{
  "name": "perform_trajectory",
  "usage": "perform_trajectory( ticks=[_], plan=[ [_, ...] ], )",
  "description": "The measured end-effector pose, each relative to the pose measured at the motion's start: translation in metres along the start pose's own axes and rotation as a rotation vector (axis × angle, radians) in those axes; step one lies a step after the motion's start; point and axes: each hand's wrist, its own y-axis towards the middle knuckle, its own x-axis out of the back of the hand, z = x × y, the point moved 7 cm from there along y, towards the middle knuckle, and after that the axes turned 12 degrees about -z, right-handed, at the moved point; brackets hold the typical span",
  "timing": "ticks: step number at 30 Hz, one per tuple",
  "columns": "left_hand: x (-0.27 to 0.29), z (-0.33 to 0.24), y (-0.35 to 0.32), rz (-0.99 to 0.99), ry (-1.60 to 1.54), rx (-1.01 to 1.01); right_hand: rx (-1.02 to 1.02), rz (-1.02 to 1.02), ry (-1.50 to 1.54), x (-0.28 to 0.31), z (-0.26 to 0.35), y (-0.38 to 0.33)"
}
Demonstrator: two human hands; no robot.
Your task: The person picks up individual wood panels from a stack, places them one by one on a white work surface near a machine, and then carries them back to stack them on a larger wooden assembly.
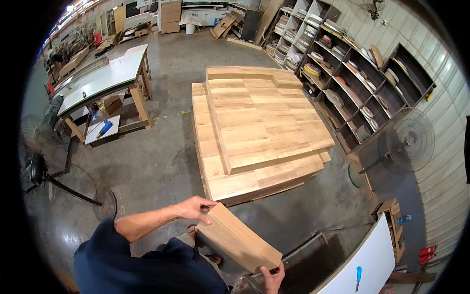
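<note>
In front of my body, a small stack of light wood-grain boards is held at a slant between my two hands. My left hand grips its far left end, thumb on the near face and fingers over the top edge. At the opposite end, close to the white table, my right hand pinches the lower corner; part of this hand is cut off by the picture's edge. Just beyond the held boards lies a large, low pile of similar wood-grain boards, laid side by side in layers.
A white-topped table with a blue utility knife stands at lower right. Another white workbench is at left, a blue tool on its lower shelf. Pedestal fans flank both sides. Dark shelving holds edging rolls.
</note>
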Motion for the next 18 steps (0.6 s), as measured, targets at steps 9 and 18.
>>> perform_trajectory(
  ticks=[9, 18],
  plan=[
    [0.120, 0.054, 0.000, -0.089, -0.395, 0.229, -0.158, 0.378, 0.180, -0.166, 0.034, 0.081],
    [0.202, 0.070, 0.021, -0.317, -0.713, 0.198, -0.263, 0.646, 0.000, -0.318, 0.080, 0.170]
  ],
)
